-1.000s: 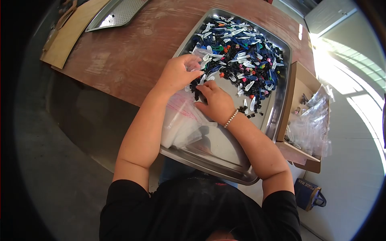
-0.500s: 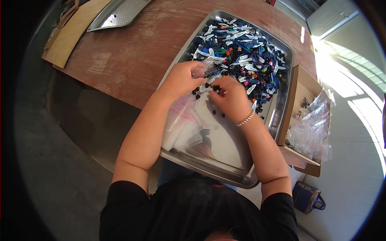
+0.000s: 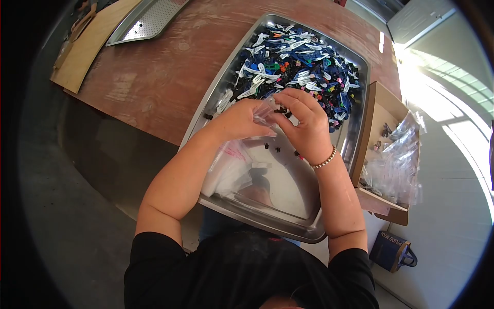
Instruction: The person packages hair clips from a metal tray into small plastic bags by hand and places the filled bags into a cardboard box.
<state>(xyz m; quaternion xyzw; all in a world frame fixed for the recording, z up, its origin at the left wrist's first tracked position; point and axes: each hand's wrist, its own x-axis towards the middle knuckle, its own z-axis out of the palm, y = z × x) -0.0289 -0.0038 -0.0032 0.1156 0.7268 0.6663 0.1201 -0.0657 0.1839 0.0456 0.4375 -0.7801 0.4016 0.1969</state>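
Observation:
A large metal tray point(image 3: 288, 180) lies in front of me, its far part heaped with hair clips point(image 3: 309, 62) in black, blue and white, with bits of other colours. My left hand point(image 3: 239, 121) grips a small clear plastic bag point(image 3: 263, 113) over the tray. Close by the bag's mouth, my right hand point(image 3: 309, 123) pinches small black clips point(image 3: 281, 110); its fingers partly hide them. Several loose tiny black claw clips point(image 3: 278, 150) rest on the bare tray bottom. A stack of clear bags point(image 3: 224, 172) with pink lines sits at the tray's near left.
To the right stands an open cardboard box point(image 3: 374, 108) with filled clear packets point(image 3: 393, 167). A perforated metal tray point(image 3: 149, 23) and a wooden board point(image 3: 91, 49) lie at the left of the reddish table point(image 3: 139, 92). A dark blue bag point(image 3: 388, 251) stands at lower right.
Both hands have come closer together, the left lower and the right turned toward the bag. The plastic bag now sits right at my right fingertips. The view has shifted slightly.

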